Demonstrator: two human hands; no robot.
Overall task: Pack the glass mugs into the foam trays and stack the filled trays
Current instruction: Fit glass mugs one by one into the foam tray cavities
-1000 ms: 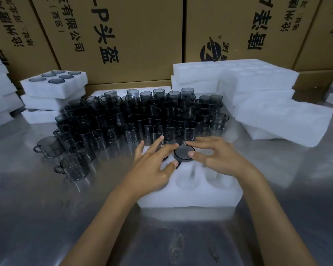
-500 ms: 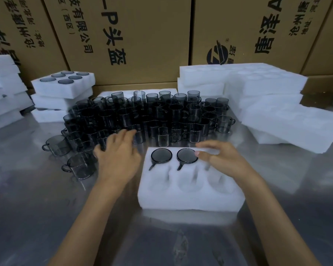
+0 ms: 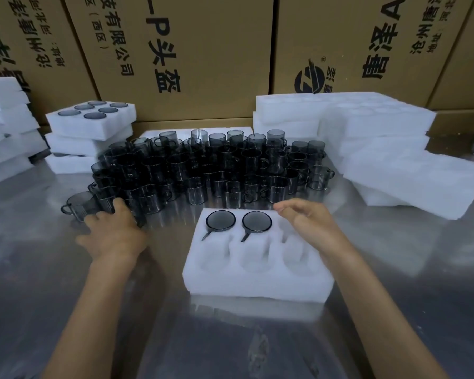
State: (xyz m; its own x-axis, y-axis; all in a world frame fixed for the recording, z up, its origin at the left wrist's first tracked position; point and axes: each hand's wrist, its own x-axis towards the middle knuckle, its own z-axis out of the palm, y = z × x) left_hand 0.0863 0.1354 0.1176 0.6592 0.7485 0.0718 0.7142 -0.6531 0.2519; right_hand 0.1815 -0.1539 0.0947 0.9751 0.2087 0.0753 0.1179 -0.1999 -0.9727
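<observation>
Steel table (image 3: 52,283), reflective. Cardboard boxes (image 3: 203,50) w/ printed lettering wall off the back. Big cluster of dark glass mugs (image 3: 203,170) mid-table, packed tight, too many to count; they stand between the person and the rear foam.

Foam tray (image 3: 257,277) nearest the person, 6 pockets in 2 rows of 3. Far row: left mug (image 3: 220,220) and middle mug (image 3: 257,221) seated, handles pointing toward the person; far-right pocket partly behind right hand. Near row: 3 pockets w/o mugs.

Filled stack (image 3: 91,129) back left, 3 trays high; top tray shows 5 mug rims, 6th can't tell. Blank foam trays (image 3: 394,160) piled back right, more foam (image 3: 3,127) at left edge.

Left hand (image 3: 112,236) at near-left edge of cluster, fingers curled round a mug (image 3: 107,201), beside a lone mug (image 3: 80,206). Right hand (image 3: 309,222) hovers over tray's far-right corner, fingers loose, slightly bent, holding nothing
</observation>
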